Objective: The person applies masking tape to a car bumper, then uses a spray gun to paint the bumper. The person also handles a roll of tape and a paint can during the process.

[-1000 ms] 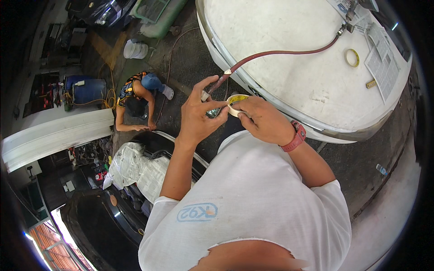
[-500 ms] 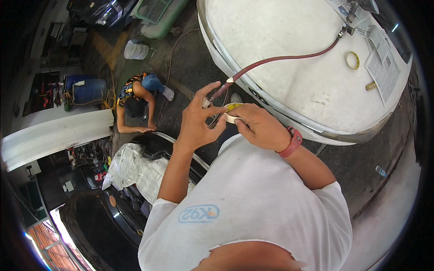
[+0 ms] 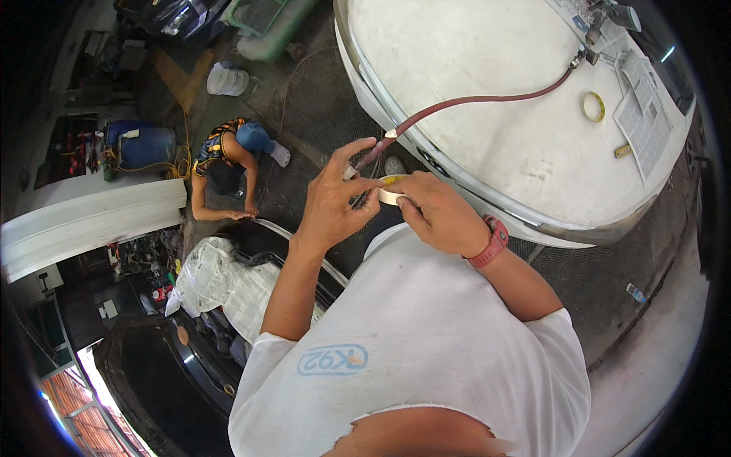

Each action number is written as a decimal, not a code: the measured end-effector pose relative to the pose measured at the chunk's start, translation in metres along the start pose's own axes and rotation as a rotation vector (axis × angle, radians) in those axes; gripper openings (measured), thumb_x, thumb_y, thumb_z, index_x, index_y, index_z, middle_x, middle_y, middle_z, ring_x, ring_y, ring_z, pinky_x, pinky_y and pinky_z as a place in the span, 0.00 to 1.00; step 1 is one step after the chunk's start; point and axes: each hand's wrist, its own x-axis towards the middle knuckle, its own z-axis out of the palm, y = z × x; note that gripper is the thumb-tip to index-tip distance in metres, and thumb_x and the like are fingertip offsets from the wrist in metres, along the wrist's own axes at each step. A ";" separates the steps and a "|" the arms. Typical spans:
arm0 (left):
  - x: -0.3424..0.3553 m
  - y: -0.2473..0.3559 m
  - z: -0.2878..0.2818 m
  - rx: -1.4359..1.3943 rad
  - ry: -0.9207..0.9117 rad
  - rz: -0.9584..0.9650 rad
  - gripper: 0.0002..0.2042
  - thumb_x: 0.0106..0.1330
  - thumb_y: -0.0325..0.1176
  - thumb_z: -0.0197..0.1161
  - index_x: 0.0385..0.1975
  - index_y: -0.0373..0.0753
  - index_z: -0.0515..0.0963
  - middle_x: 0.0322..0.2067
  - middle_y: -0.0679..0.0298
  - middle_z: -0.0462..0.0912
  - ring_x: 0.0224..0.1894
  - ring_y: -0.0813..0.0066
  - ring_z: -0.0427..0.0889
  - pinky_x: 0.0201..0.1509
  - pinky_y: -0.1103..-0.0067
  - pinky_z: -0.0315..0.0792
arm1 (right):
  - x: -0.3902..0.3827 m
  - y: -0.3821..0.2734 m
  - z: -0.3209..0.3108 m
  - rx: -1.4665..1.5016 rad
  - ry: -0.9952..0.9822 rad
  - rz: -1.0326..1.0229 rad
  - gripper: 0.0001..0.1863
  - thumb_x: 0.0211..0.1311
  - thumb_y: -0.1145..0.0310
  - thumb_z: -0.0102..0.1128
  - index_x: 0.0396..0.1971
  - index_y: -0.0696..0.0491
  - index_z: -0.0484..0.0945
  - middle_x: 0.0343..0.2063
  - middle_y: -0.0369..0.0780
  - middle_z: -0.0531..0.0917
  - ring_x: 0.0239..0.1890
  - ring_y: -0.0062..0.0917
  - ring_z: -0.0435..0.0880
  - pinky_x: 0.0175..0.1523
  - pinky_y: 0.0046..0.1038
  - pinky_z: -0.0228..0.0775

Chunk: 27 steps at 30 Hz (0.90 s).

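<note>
My right hand [image 3: 438,212] grips a roll of masking tape [image 3: 391,196], cream outside with a yellow inner core. My left hand [image 3: 333,204] meets the roll's left edge with thumb and a finger pinched, another finger raised. A maroon hose [image 3: 472,99] with a pale wrap runs behind my left fingers from a metal fitting [image 3: 582,56] on a large white panel [image 3: 472,53]; whether those fingers touch it, I cannot tell. A second tape roll [image 3: 592,107], newspaper sheets [image 3: 638,145] and a small tan cylinder [image 3: 622,151] lie on the panel.
A crouching co-worker [image 3: 228,148] works at left near a paper-covered car part [image 3: 228,289]. Beyond are a white bucket [image 3: 227,80], blue drum [image 3: 148,145], long white panel [image 3: 91,225] and yellow hose [image 3: 181,164]. A plastic bottle [image 3: 636,293] lies on the floor at right.
Both my hands have dropped slightly with the tape roll, which is tilted differently, its cream side now facing the camera more. The hose near my fingers has shifted slightly.
</note>
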 end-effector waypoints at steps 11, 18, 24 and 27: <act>-0.002 0.000 0.008 -0.011 0.187 0.033 0.12 0.56 0.26 0.79 0.40 0.45 0.94 0.70 0.56 0.79 0.44 0.68 0.85 0.49 0.74 0.79 | 0.002 0.007 0.006 -0.035 0.087 -0.044 0.15 0.74 0.78 0.58 0.58 0.58 0.81 0.47 0.48 0.85 0.46 0.45 0.83 0.55 0.42 0.76; -0.006 -0.001 0.016 0.049 0.217 0.012 0.12 0.54 0.26 0.79 0.39 0.45 0.94 0.71 0.57 0.78 0.43 0.71 0.82 0.50 0.75 0.77 | -0.004 0.007 0.005 -0.010 0.096 -0.049 0.14 0.76 0.74 0.61 0.57 0.57 0.80 0.45 0.44 0.86 0.44 0.35 0.85 0.50 0.37 0.78; 0.000 0.000 0.009 -0.109 0.178 -0.086 0.15 0.57 0.29 0.80 0.46 0.44 0.93 0.71 0.57 0.76 0.41 0.73 0.82 0.49 0.75 0.79 | -0.004 0.043 0.014 0.745 0.351 0.395 0.13 0.84 0.61 0.59 0.54 0.55 0.78 0.37 0.34 0.82 0.33 0.17 0.80 0.38 0.23 0.76; 0.001 0.002 0.003 -0.227 0.118 -0.140 0.17 0.59 0.32 0.82 0.49 0.45 0.93 0.72 0.56 0.75 0.40 0.73 0.82 0.52 0.73 0.80 | -0.005 0.063 0.016 0.905 0.281 0.529 0.14 0.88 0.57 0.55 0.54 0.52 0.77 0.34 0.30 0.80 0.31 0.10 0.76 0.34 0.16 0.71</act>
